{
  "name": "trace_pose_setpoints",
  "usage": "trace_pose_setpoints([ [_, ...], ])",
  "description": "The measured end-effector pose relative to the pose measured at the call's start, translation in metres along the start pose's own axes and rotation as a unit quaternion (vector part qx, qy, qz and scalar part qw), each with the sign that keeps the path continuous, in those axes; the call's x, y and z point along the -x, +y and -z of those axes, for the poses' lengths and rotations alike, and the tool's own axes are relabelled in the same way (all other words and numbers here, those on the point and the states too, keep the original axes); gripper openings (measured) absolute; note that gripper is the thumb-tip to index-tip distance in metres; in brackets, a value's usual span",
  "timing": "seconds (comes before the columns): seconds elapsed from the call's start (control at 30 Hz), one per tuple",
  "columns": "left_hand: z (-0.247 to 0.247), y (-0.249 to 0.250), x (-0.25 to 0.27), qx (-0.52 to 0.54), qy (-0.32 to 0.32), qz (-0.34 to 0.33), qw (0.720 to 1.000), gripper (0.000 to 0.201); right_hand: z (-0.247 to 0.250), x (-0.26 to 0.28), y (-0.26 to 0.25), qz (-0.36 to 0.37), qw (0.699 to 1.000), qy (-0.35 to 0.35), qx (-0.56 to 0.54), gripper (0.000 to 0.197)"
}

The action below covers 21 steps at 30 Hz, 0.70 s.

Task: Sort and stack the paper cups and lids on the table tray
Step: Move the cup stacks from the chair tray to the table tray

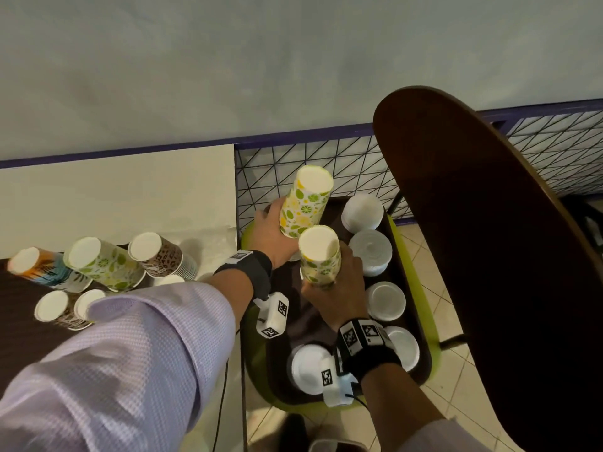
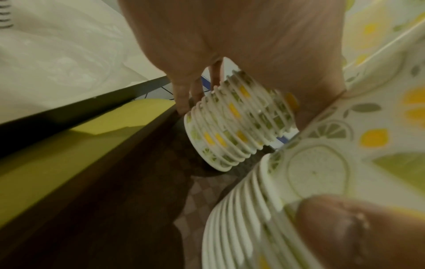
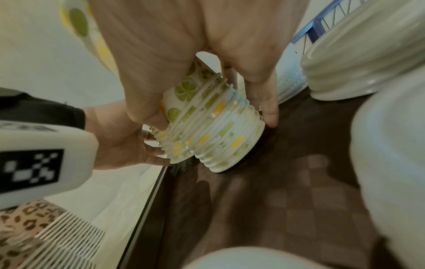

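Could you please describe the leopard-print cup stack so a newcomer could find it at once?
Look at the dark table left of the tray. Three upside-down cup stacks lean along its far edge; the leopard-print stack is rightmost, the only brown-spotted one there.

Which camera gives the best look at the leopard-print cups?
The head view: the leopard-print cups show whole there, an upside-down stack on the table beside a lemon-print stack. The right wrist view catches only a blurred patch of their print and rims in its lower left corner. The left wrist view shows none.
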<state>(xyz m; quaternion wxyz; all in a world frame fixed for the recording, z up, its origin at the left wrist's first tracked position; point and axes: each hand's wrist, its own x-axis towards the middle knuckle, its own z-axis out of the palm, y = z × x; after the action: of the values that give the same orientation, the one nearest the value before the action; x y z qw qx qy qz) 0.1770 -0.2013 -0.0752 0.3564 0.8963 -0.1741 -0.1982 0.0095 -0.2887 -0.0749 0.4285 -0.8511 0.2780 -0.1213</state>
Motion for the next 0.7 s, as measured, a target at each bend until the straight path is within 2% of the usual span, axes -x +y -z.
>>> trace_pose_setpoints([
  [0.07,0.000,0.007,0.000,-0.016,-0.013,0.008,1.000,0.110,-0.001,0.001,0.005,-0.008,1.000,-0.011,0.015,0.093],
  [0.17,0.002,0.010,0.002,-0.011,-0.023,0.023,0.999,0.099,0.000,0.002,0.003,-0.021,0.999,-0.032,0.022,0.095],
  [0.3,0.006,0.006,0.008,0.023,-0.003,0.025,0.999,0.112,0.003,0.007,-0.005,0.016,1.000,0.000,0.025,0.090],
  [0.37,0.018,0.017,0.020,0.073,0.012,0.028,0.997,0.115,0.011,0.012,-0.010,-0.004,0.998,0.029,-0.051,0.086],
  [0.43,0.032,0.032,0.029,0.118,0.029,0.030,0.992,0.106,0.024,0.016,-0.017,-0.037,0.989,0.069,-0.122,0.085],
  [0.5,0.050,0.050,0.039,0.164,0.043,0.029,0.985,0.096,0.039,0.024,-0.025,-0.036,0.979,0.109,-0.169,0.077],
  [0.57,0.071,0.074,0.051,0.218,0.038,0.016,0.975,0.095,0.059,0.032,-0.039,-0.020,0.962,0.145,-0.228,0.073],
  [0.7,0.117,0.116,0.090,0.298,0.006,-0.011,0.955,0.091,0.096,0.047,-0.070,-0.019,0.937,0.149,-0.316,0.073],
])
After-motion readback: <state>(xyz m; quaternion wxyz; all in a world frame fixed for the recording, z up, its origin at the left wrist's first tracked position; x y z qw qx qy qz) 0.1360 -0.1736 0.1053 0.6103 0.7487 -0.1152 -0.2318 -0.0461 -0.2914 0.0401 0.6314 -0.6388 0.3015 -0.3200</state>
